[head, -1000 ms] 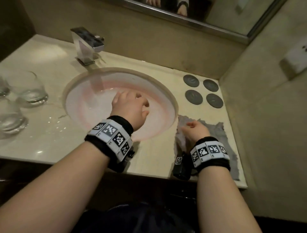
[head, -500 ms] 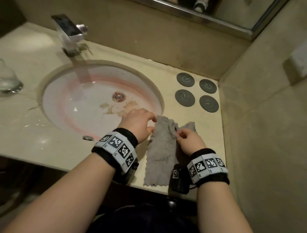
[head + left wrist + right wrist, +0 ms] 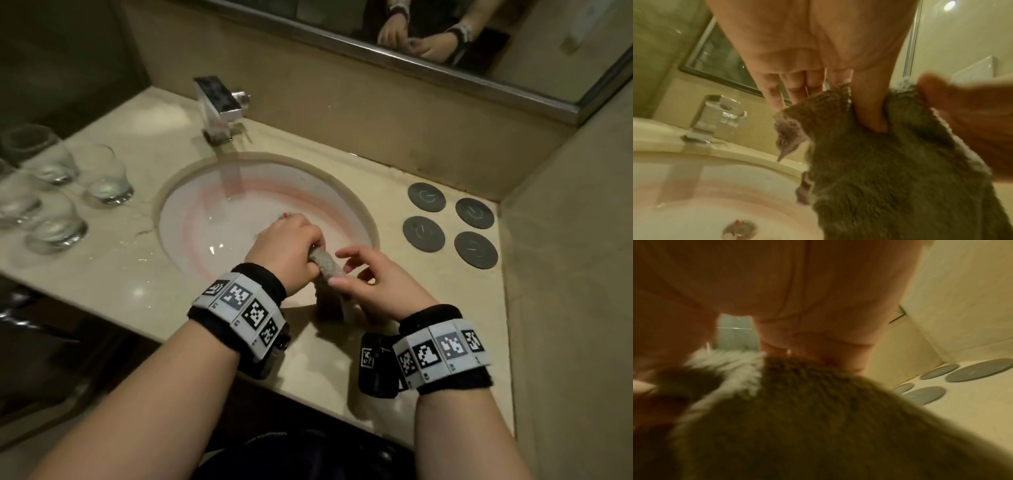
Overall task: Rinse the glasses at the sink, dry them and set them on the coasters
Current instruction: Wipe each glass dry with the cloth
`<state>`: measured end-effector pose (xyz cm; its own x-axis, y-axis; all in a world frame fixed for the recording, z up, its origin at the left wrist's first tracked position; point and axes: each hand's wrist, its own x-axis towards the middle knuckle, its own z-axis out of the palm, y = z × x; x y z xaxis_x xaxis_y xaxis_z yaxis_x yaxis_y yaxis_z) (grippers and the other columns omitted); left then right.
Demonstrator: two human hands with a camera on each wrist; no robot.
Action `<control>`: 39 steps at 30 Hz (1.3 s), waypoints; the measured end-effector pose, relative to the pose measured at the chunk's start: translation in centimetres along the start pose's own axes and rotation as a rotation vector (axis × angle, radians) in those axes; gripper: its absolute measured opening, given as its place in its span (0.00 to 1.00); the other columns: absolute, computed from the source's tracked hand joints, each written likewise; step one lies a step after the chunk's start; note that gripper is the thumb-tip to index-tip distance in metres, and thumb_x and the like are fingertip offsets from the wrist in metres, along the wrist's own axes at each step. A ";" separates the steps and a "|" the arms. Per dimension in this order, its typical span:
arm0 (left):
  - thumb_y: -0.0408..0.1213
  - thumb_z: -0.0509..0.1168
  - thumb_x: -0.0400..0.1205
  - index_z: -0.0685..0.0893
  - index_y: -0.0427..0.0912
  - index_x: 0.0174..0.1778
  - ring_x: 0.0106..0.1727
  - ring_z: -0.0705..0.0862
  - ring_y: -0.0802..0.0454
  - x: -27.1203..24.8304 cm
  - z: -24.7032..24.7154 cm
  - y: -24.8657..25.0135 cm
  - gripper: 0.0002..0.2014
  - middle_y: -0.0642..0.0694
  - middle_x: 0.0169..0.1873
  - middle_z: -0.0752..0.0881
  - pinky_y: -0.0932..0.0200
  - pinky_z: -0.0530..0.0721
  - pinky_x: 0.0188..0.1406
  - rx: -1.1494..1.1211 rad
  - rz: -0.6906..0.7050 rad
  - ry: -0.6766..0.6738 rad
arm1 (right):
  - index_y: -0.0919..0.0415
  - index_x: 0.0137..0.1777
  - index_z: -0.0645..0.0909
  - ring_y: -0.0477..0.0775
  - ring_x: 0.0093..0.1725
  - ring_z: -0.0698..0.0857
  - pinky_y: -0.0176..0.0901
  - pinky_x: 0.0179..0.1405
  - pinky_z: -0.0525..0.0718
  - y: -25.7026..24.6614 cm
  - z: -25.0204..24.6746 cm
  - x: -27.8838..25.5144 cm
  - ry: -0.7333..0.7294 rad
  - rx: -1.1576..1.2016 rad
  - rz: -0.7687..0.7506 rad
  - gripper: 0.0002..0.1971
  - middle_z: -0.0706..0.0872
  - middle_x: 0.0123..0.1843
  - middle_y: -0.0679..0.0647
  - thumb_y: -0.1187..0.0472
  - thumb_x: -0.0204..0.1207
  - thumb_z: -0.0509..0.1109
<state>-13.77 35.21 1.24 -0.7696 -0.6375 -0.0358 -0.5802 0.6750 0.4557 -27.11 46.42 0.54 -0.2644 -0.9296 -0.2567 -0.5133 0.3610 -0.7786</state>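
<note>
Presently, as found:
Left hand (image 3: 286, 245): raised over the near rim of the basin, fingers curled round the top of a grey terry cloth (image 3: 327, 267); thumb pressed into the fabric in the left wrist view.
Right hand (image 3: 378, 286): close beside the left, thumb and forefinger nipping the same cloth's edge, remaining fingers spread loosely.
Grey terry cloth: gathered into a roll between both hands, remainder hanging down over the front edge of the counter; paler fringe visible along one hem (image 3: 729, 369).
Round white sink basin (image 3: 191, 219): sunk in the beige stone counter (image 3: 113, 274); pinkish ring round its wall, metal drain (image 3: 739, 229) at the bottom; standing water not determinable.
Square chrome tap (image 3: 219, 106): behind the basin; no stream visible.
Clear glass tumblers (image 3: 106, 178): grouped upright on the counter left of the basin, well apart from both hands; contents, if any, not determinable through glare; exact count uncertain at the frame edge.
Four round dark grey coasters (image 3: 448, 228): two by two on the counter right of the basin, each bare.
Framed wall mirror (image 3: 445, 51): above the counter, reflecting both hands.
</note>
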 end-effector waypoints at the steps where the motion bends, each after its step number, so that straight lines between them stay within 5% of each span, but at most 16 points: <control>1: 0.40 0.69 0.74 0.81 0.46 0.49 0.56 0.76 0.46 -0.3 -0.7 -0.3 0.09 0.47 0.53 0.77 0.54 0.73 0.52 -0.007 -0.012 0.027 | 0.47 0.66 0.74 0.45 0.53 0.81 0.35 0.50 0.78 -0.7 0.4 0.3 -0.040 -0.003 -0.020 0.25 0.80 0.57 0.46 0.48 0.69 0.76; 4: 0.40 0.69 0.75 0.73 0.49 0.43 0.45 0.73 0.49 -1.1 -2.9 -1.7 0.10 0.52 0.44 0.72 0.58 0.66 0.41 -0.031 -0.049 0.066 | 0.51 0.68 0.75 0.49 0.60 0.79 0.41 0.59 0.77 -2.7 2.0 1.9 -0.061 -0.113 -0.059 0.29 0.80 0.61 0.51 0.54 0.67 0.79; 7: 0.36 0.68 0.75 0.69 0.51 0.41 0.41 0.70 0.52 -1.8 -5.2 -3.7 0.12 0.56 0.36 0.69 0.60 0.61 0.35 -0.030 -0.049 0.087 | 0.55 0.61 0.81 0.52 0.53 0.80 0.38 0.46 0.73 -4.7 3.5 3.5 0.000 -0.296 0.001 0.15 0.82 0.53 0.52 0.60 0.74 0.70; 9: 0.34 0.67 0.75 0.71 0.52 0.44 0.43 0.70 0.54 -2.1 -6.6 -5.3 0.12 0.58 0.38 0.71 0.61 0.62 0.38 -0.038 -0.026 0.116 | 0.51 0.52 0.83 0.49 0.45 0.82 0.37 0.41 0.75 -5.8 4.6 4.5 -0.001 -0.298 0.091 0.06 0.84 0.45 0.49 0.58 0.78 0.65; 12: 0.33 0.68 0.75 0.80 0.55 0.56 0.52 0.75 0.53 -2.4 -8.5 -8.3 0.16 0.55 0.48 0.77 0.60 0.71 0.50 -0.050 0.020 0.121 | 0.51 0.44 0.81 0.47 0.38 0.84 0.34 0.35 0.80 -8.3 6.5 5.8 -0.009 -0.250 0.196 0.08 0.86 0.38 0.48 0.59 0.80 0.60; 15: 0.34 0.68 0.74 0.83 0.54 0.56 0.57 0.75 0.51 -2.6 -10.4 -11.6 0.16 0.57 0.46 0.72 0.61 0.70 0.51 -0.026 0.027 0.100 | 0.61 0.52 0.83 0.60 0.49 0.86 0.46 0.51 0.84 -10.7 8.4 8.0 0.084 -0.188 0.281 0.12 0.88 0.48 0.60 0.62 0.82 0.58; 18: 0.32 0.68 0.75 0.83 0.53 0.58 0.59 0.75 0.50 -2.5 -11.9 -14.8 0.16 0.53 0.50 0.74 0.62 0.69 0.51 -0.042 0.039 0.117 | 0.64 0.51 0.81 0.63 0.53 0.83 0.55 0.56 0.82 -12.5 10.8 10.2 0.220 0.096 0.438 0.11 0.85 0.53 0.64 0.62 0.82 0.58; 21: 0.28 0.65 0.78 0.83 0.50 0.60 0.60 0.75 0.52 -2.6 -13.3 -17.6 0.17 0.51 0.58 0.76 0.67 0.67 0.53 -0.075 0.074 0.173 | 0.61 0.53 0.79 0.59 0.50 0.84 0.53 0.45 0.83 -14.7 13.2 11.6 0.295 0.842 0.536 0.08 0.87 0.48 0.61 0.64 0.82 0.58; 25: 0.26 0.64 0.77 0.83 0.49 0.58 0.62 0.76 0.52 -2.7 -14.3 -20.6 0.18 0.54 0.63 0.77 0.61 0.73 0.58 -0.077 0.123 0.197 | 0.74 0.61 0.76 0.68 0.51 0.83 0.42 0.38 0.82 -17.8 14.7 12.3 0.150 1.429 0.432 0.16 0.87 0.50 0.72 0.65 0.81 0.52; 27: 0.26 0.63 0.76 0.82 0.51 0.59 0.63 0.75 0.51 -2.8 -14.4 -21.8 0.19 0.55 0.61 0.79 0.59 0.72 0.61 -0.062 0.131 0.157 | 0.79 0.67 0.72 0.73 0.54 0.83 0.45 0.42 0.86 -19.0 15.2 12.5 0.169 1.547 0.440 0.20 0.83 0.55 0.76 0.65 0.83 0.51; 29: 0.27 0.62 0.77 0.81 0.52 0.61 0.63 0.75 0.51 -2.8 -14.3 -22.9 0.20 0.54 0.60 0.80 0.57 0.72 0.62 -0.049 0.119 0.116 | 0.78 0.63 0.74 0.68 0.62 0.81 0.52 0.65 0.79 -19.8 15.6 13.0 0.224 1.602 0.471 0.18 0.84 0.53 0.73 0.64 0.83 0.52; 30: 0.28 0.62 0.77 0.80 0.52 0.63 0.63 0.75 0.50 -2.9 -14.2 -23.4 0.20 0.53 0.60 0.80 0.56 0.73 0.63 -0.058 0.108 0.099 | 0.77 0.58 0.77 0.66 0.61 0.80 0.54 0.68 0.75 -20.2 15.8 13.2 0.256 1.612 0.476 0.16 0.84 0.51 0.71 0.64 0.83 0.53; 33: 0.32 0.65 0.78 0.77 0.54 0.67 0.63 0.75 0.49 -2.9 -14.3 -24.1 0.22 0.52 0.61 0.79 0.56 0.73 0.62 -0.079 0.101 0.031 | 0.70 0.55 0.80 0.65 0.56 0.81 0.57 0.57 0.76 -21.0 16.4 14.2 0.353 1.617 0.459 0.16 0.85 0.54 0.68 0.60 0.82 0.54; 36: 0.44 0.70 0.77 0.74 0.55 0.69 0.58 0.76 0.51 -3.1 -15.0 -24.8 0.24 0.51 0.60 0.78 0.57 0.73 0.59 -0.077 0.054 0.035 | 0.62 0.68 0.78 0.65 0.68 0.78 0.63 0.72 0.69 -20.5 16.6 15.2 0.394 1.662 0.356 0.21 0.83 0.65 0.64 0.57 0.80 0.56; 39: 0.52 0.67 0.78 0.75 0.50 0.66 0.56 0.78 0.49 -3.6 -15.8 -26.2 0.22 0.49 0.59 0.80 0.52 0.78 0.58 0.003 -0.142 0.099 | 0.61 0.64 0.81 0.64 0.67 0.80 0.62 0.75 0.69 -20.2 16.5 16.0 0.399 1.664 0.282 0.19 0.84 0.65 0.63 0.59 0.79 0.56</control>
<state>8.40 13.91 3.51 -0.6497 -0.7601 -0.0120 -0.6824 0.5762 0.4498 -7.53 23.09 2.71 -0.4915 -0.6898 -0.5316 0.8349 -0.1998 -0.5128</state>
